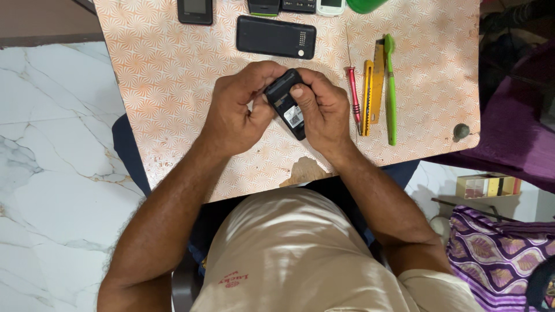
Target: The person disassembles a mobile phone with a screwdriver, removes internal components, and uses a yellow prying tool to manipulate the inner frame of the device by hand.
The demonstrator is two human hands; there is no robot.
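I observed a white marble floor (52, 173) beneath a small table (167, 75) surfaced in orange patterned laminate, chipped at its near edge; purple patterned fabric (491, 248) lay to the right; a black phone (276, 37) rested face-down beyond the hands; both the left hand (234, 112) and right hand (321, 110) gripped a small dark handset (286, 103) above the table's centre; a green toothbrush (391, 86), yellow cutter (370, 89) and red screwdriver (353, 95) lay just right.

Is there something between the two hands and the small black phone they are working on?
Nothing visible: the left hand and right hand both already hold the small black phone with its back open directly above the orange patterned table.
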